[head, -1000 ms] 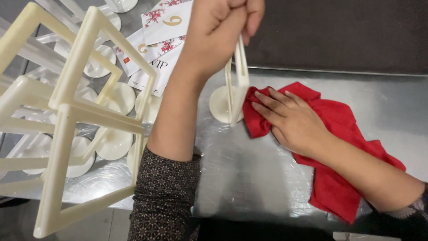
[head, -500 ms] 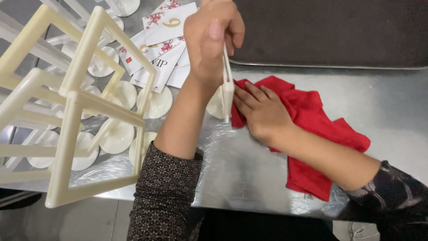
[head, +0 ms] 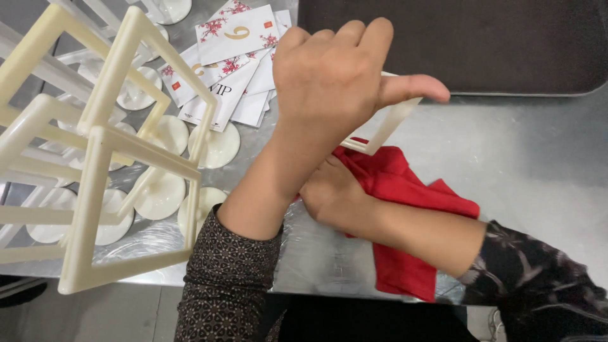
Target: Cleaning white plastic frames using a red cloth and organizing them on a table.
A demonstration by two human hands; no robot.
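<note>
A: What has changed at the red cloth [head: 405, 190]?

B: The left hand [head: 335, 82] has swung the cream frame stand [head: 386, 126] from upright to slanted, so another side meets the cloth.

A: And the grips?

B: The left hand clasps the stand above the cloth; the right hand [head: 332, 196], under the left wrist, presses the cloth's near edge, fingers hidden.

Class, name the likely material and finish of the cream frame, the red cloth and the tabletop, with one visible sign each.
Cream frame: probably plastic, smooth, uniform colour.
Red cloth: soft fabric, matte; it folds and creases.
Tabletop: likely stainless steel, brushed; grey, dull reflections.
</note>
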